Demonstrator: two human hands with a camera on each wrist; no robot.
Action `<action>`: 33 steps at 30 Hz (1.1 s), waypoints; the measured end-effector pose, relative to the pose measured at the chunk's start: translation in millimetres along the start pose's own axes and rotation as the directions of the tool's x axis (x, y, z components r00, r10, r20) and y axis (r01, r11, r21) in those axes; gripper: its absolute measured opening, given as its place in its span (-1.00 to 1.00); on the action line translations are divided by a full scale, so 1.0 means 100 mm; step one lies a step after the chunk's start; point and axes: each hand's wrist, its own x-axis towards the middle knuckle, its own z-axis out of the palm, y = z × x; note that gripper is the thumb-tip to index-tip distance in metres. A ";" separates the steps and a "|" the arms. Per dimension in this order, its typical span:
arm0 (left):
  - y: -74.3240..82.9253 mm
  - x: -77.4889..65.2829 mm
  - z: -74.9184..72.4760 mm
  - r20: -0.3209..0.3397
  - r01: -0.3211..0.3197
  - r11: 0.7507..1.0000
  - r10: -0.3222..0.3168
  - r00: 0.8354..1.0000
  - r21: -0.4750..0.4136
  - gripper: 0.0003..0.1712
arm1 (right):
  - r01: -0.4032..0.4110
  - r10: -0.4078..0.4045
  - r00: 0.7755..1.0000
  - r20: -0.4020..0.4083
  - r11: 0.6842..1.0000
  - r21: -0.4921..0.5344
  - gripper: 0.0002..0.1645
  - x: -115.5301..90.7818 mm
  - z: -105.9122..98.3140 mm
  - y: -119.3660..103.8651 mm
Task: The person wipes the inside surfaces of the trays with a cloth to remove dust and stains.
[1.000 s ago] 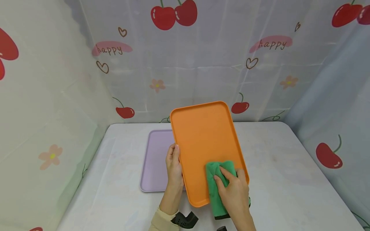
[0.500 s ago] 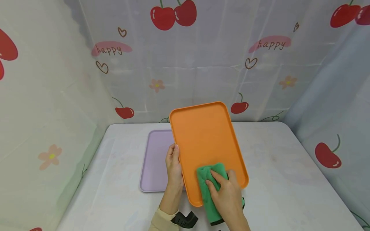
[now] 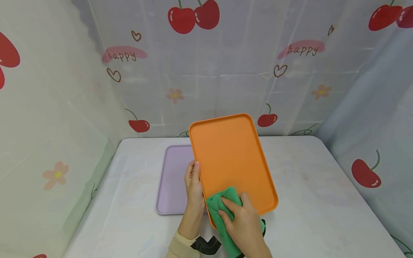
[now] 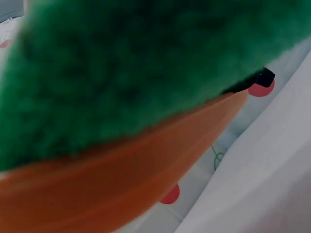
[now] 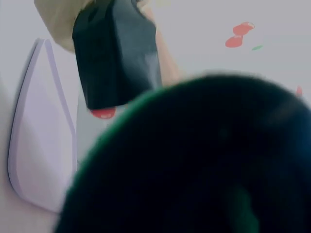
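Note:
An orange tray (image 3: 232, 154) is held tilted above the table, its flat inside facing me. My left hand (image 3: 194, 186) grips its left edge, thumb on the near side and the other fingers partly behind it. In my right hand (image 3: 243, 224) is a folded green cloth (image 3: 222, 204), pinched and pressed on the tray's lower left corner. The cloth (image 4: 121, 68) fills much of the left wrist view, close over the tray's orange rim (image 4: 121, 179). Dark, blurred cloth covers most of the right wrist view and hides the fingers there.
A lilac tray (image 3: 172, 182) lies flat on the white table (image 3: 309, 200), partly behind the orange one. A black wrist device (image 3: 206, 245) sits at the left sleeve. Curtains (image 3: 219, 82) printed with cherries surround the table at the back and sides.
My right hand has slid the green cloth leftward and down across the lower part of the orange tray, to its lower left corner. The left hand and the tray stay almost still.

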 end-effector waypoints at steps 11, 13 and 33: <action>0.01 0.00 0.00 0.003 -0.009 1.000 0.009 1.000 0.002 -0.68 | 0.017 -0.016 1.000 -0.008 1.000 0.010 -0.52 -0.01 0.00 -0.04; 0.01 0.00 0.00 0.002 -0.009 1.000 0.009 1.000 0.005 -0.67 | 0.004 -0.004 1.000 -0.007 1.000 0.016 -0.51 -0.01 0.01 -0.04; 0.02 0.00 -0.01 0.008 -0.023 0.999 0.024 1.000 -0.048 -0.74 | -0.165 0.165 0.986 -0.009 0.986 -0.004 -0.51 0.04 -0.13 0.20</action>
